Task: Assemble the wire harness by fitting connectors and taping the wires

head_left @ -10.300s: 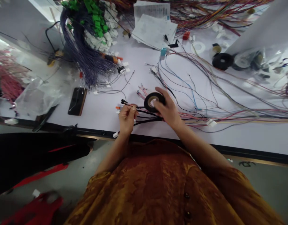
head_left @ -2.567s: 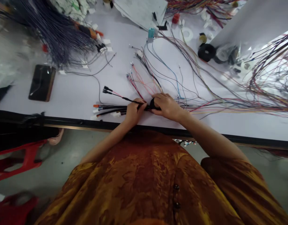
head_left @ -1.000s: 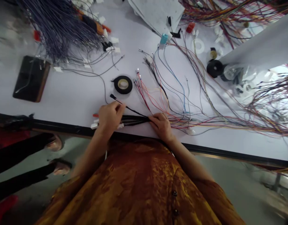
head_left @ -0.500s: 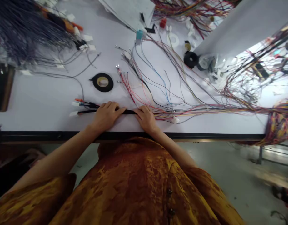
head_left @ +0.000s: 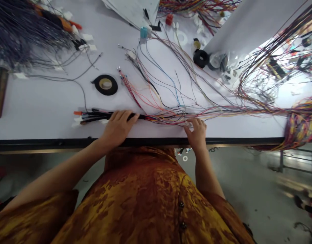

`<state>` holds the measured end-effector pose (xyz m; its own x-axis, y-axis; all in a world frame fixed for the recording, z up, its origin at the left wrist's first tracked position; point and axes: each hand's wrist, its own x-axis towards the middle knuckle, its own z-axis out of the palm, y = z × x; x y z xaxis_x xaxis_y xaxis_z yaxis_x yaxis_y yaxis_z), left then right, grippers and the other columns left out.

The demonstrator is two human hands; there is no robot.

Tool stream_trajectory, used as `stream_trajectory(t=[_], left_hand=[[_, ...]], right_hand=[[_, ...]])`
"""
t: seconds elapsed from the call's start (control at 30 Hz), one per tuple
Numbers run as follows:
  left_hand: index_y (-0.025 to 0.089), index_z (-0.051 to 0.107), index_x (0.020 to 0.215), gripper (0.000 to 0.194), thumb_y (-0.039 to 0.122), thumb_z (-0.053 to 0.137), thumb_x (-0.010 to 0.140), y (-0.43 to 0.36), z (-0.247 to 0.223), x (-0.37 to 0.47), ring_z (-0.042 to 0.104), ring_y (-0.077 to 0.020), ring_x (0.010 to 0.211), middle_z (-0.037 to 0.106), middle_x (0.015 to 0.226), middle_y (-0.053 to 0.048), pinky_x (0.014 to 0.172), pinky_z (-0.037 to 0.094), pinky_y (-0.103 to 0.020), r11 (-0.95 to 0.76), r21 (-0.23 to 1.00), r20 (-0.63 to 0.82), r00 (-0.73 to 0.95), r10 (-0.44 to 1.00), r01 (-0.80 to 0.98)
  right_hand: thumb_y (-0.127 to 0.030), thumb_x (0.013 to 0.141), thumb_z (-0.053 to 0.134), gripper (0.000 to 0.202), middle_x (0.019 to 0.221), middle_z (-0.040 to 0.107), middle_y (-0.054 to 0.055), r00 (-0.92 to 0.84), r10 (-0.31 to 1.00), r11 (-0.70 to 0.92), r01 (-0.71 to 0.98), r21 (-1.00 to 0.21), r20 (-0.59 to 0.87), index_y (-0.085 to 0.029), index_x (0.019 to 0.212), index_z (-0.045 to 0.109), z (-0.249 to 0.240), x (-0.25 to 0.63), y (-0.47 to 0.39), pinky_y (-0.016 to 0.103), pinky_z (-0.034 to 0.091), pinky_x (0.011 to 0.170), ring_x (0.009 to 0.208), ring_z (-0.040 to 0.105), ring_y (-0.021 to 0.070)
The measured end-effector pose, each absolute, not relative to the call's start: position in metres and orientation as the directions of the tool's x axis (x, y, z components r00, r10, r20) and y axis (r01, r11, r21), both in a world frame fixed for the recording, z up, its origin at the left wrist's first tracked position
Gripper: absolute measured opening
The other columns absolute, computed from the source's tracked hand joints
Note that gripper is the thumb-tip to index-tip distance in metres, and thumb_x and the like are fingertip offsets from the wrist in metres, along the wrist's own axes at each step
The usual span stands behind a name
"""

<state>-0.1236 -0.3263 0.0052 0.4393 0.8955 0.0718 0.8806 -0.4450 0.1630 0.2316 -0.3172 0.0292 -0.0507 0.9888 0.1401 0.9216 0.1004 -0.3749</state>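
Observation:
My left hand (head_left: 118, 126) is closed round the black-wrapped part of a wire harness (head_left: 161, 118) lying along the table's front. Labelled and orange-tipped ends stick out to its left, with an orange connector (head_left: 77, 113) among them. Farther right, my right hand (head_left: 197, 132) pinches a small white connector (head_left: 188, 124) at the lower edge of the loose wires; the fingers partly cover it. Red wires (head_left: 132, 91) with bare terminals fan out beyond the harness. A roll of black tape (head_left: 105, 85) lies flat behind my left hand.
Grey-blue wires (head_left: 24, 37) are heaped at the back left. A teal connector (head_left: 143, 32) and paper sheets (head_left: 133, 12) lie at the back. Another black tape roll (head_left: 201, 58) stands by a white pillar (head_left: 237, 25). Bundled wires (head_left: 302, 127) hang over the front edge at right.
My right hand has let go of the black-wrapped part and moved right to the white connector. My left hand stays on the harness. The whole view has shifted slightly.

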Motion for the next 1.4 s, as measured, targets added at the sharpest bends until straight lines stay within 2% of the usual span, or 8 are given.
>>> stream_trajectory(t=[0.13,0.3,0.47,0.73,0.9,1.03,1.23,1.4], left_hand=[[0.022,0.061,0.133,0.043,0.015,0.039,0.096,-0.318,-0.016,-0.116,0.054,-0.027,0.113,0.061,0.121,-0.014,0.097,0.045,-0.044,-0.465,0.319,0.165,0.435,0.885,0.826],[0.023,0.064,0.13,0.041,0.017,0.041,0.097,-0.321,-0.024,-0.119,0.053,-0.0265,0.113,0.062,0.122,-0.013,0.098,0.044,-0.043,-0.432,0.367,0.208,0.38,0.902,0.824],[0.022,0.067,0.126,0.038,0.017,0.042,0.098,-0.325,-0.024,-0.117,0.054,-0.025,0.11,0.065,0.119,-0.011,0.097,0.043,-0.041,-0.453,0.368,0.266,0.375,0.888,0.812],[0.024,0.071,0.118,0.031,0.021,0.049,0.096,-0.323,-0.022,-0.116,0.056,-0.0239,0.106,0.068,0.114,-0.01,0.094,0.044,-0.04,-0.434,0.396,0.232,0.369,0.9,0.81],[0.024,0.068,0.124,0.036,0.016,0.05,0.094,-0.324,-0.019,-0.116,0.055,-0.0252,0.112,0.065,0.12,-0.012,0.097,0.043,-0.042,-0.422,0.44,0.17,0.388,0.906,0.793],[0.025,0.067,0.124,0.036,0.016,0.049,0.094,-0.325,-0.024,-0.117,0.055,-0.0264,0.113,0.065,0.12,-0.012,0.099,0.041,-0.044,-0.424,0.412,0.179,0.385,0.905,0.806],[0.024,0.067,0.123,0.035,0.017,0.05,0.093,-0.324,-0.022,-0.113,0.054,-0.0302,0.115,0.063,0.124,-0.013,0.095,0.044,-0.045,-0.415,0.366,0.151,0.387,0.91,0.833],[0.023,0.066,0.125,0.039,0.014,0.051,0.091,-0.324,-0.014,-0.111,0.054,-0.0311,0.121,0.063,0.128,-0.015,0.099,0.045,-0.049,-0.402,0.39,0.109,0.392,0.913,0.829]], right_hand=[[-0.026,0.089,0.052,0.016,0.097,0.066,0.007,-0.037,0.984,0.128,0.832,-0.54,0.176,-0.021,0.102,0.06,0.042,0.228,-0.312,0.038,0.05,0.083,0.088,0.062,0.0213],[-0.023,0.08,0.06,0.032,0.112,0.064,0.013,-0.241,0.971,0.214,0.873,-0.438,-0.005,-0.02,0.112,0.063,0.038,0.235,-0.306,0.047,0.05,0.089,0.104,0.061,0.0292],[-0.026,0.082,0.06,0.024,0.096,0.066,0.007,-0.153,0.981,0.195,0.813,-0.548,0.122,-0.022,0.106,0.065,0.06,0.232,-0.294,0.039,0.054,0.075,0.085,0.064,0.0222],[-0.029,0.089,0.054,0.015,0.075,0.056,-0.006,-0.325,0.946,0.075,0.19,-0.979,0.009,-0.019,0.098,0.048,0.107,0.089,-0.191,0.021,0.049,0.053,0.062,0.067,0.0101],[-0.024,0.09,0.051,0.021,0.092,0.062,0.0,-0.687,0.722,0.549,0.496,-0.673,0.081,-0.007,0.101,0.057,0.084,-0.048,-0.167,0.032,0.05,0.085,0.093,0.067,0.0159],[-0.018,0.087,0.064,0.03,0.118,0.067,0.011,-0.916,0.388,0.817,0.392,-0.423,-0.1,-0.011,0.116,0.058,0.041,-0.106,-0.179,0.039,0.048,0.092,0.113,0.061,0.0273],[-0.031,0.086,0.07,0.074,0.128,0.061,0.016,-0.938,0.339,0.796,0.325,-0.511,-0.07,-0.007,0.146,0.034,0.03,-0.1,-0.183,0.036,0.045,0.097,0.118,0.058,0.0259],[-0.028,0.093,0.059,0.058,0.124,0.064,0.016,-0.924,0.378,0.779,0.282,-0.56,0.061,-0.007,0.143,0.039,0.026,-0.07,-0.182,0.038,0.038,0.106,0.119,0.057,0.0229]])
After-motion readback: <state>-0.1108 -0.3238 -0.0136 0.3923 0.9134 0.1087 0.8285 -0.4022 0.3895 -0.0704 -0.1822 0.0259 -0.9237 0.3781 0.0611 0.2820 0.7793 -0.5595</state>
